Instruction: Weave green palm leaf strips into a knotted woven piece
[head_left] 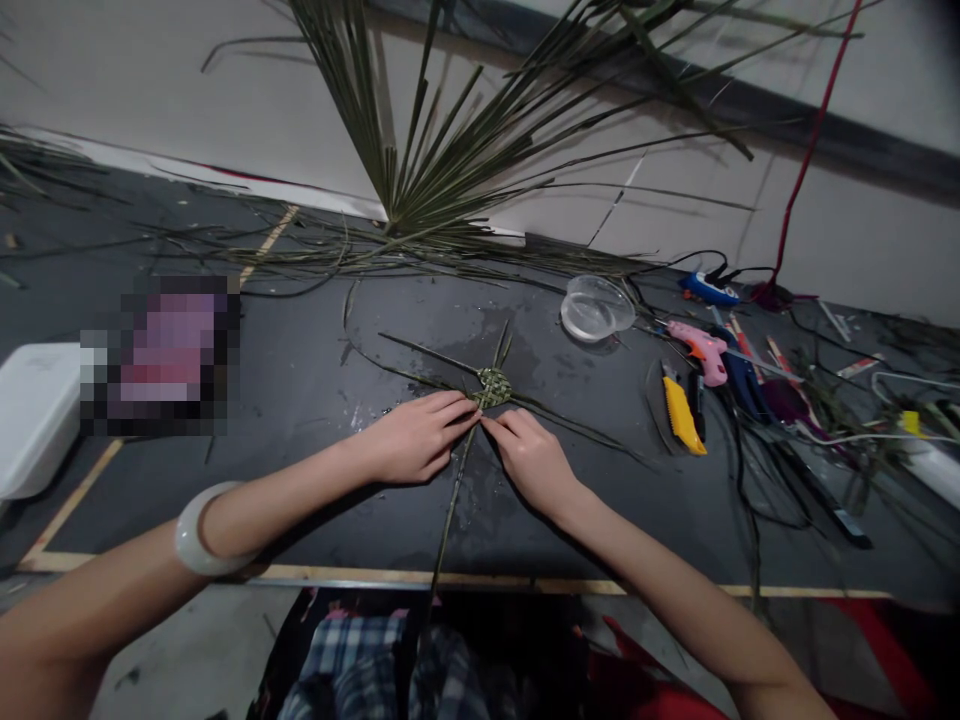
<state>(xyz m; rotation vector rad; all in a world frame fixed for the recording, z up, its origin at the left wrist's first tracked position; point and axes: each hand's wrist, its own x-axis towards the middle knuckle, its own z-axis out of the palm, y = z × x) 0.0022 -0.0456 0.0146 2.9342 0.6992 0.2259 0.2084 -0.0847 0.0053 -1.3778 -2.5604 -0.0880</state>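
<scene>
From my remote view, the left hand [416, 437] and right hand [529, 460] are half-closed, their fingertips meeting on palm strips [456, 500] at the near edge of a small woven patch [493, 387], which lies on the dark tabletop [300, 350]. Only that tight patch is woven; long loose strip ends radiate from it. Farther off lie a yellow utility knife [682, 415], a pink glue gun [701, 350] and a palm frond [442, 170], with no legible labels.

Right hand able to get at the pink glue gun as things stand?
Probably yes: the right hand lies closer, and only a thin palm strip lies between it and the pink glue gun.
</scene>
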